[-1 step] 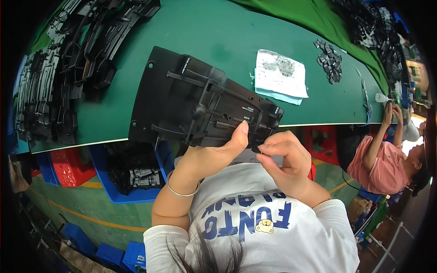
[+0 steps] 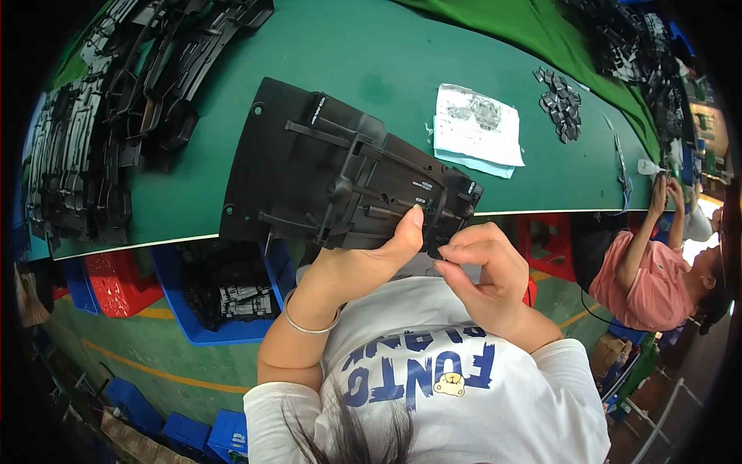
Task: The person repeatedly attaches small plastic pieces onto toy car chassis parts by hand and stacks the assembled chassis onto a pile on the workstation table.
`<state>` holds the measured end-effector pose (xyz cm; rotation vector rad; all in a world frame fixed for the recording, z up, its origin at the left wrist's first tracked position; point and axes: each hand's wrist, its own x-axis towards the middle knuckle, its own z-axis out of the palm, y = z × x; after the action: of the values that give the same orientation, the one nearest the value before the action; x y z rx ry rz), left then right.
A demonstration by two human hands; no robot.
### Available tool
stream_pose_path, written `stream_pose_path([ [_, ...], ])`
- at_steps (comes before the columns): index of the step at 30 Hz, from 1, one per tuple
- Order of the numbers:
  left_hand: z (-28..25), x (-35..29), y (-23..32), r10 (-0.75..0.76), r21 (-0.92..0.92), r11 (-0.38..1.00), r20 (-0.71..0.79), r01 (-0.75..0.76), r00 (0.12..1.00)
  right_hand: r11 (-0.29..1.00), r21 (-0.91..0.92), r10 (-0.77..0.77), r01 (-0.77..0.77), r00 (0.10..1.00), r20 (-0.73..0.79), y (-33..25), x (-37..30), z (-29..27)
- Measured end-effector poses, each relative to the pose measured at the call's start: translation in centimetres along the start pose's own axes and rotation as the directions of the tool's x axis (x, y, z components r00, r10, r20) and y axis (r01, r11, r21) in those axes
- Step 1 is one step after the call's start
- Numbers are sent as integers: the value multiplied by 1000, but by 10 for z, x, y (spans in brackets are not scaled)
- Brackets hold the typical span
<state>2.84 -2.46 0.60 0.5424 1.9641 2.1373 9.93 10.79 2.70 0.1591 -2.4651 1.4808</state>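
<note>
Head view, the only one — here we go. My L hand (image 2: 369, 259) has the blk moulded panel (image 2: 297, 166) by its near long side, thumb pressed on the ribbed face, other fingers hidden underneath. Panel's held out across the front edge of the green table (image 2: 348, 54), wide end L, narrow end R. And in at that narrow end comes my R hand (image 2: 493, 274): thumb & index almost closed, tips right at the near corner. Edge or a tiny pc between them? Can't tell from here. Looks like the fiddly step, prob. fitting or seating smth at that corner. Small blk pcs (image 2: 562, 107) lie far R, past the paper sheet (image 2: 473, 124). Next move, I'd say, calls for L steady, R tips pressing straight — a twist could slip it.
</note>
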Motion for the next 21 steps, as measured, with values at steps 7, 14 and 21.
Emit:
stream_pose_path([
  [7, 0, 0, 2, -48, 6, 999, 13, 48, 999, 995, -85, -47, 48, 999, 17, -2, 3, 0],
  [14, 1, -2, 0, -45, 4, 999, 6, 45, 999, 995, -98, -11, 13, 1000, 19, -3, 1, 1],
  [21, 1, -2, 0, -18, 19, 1000, 6, 18, 1000, 992, -124, -16, 19, 999, 28, -4, 2, 1],
])
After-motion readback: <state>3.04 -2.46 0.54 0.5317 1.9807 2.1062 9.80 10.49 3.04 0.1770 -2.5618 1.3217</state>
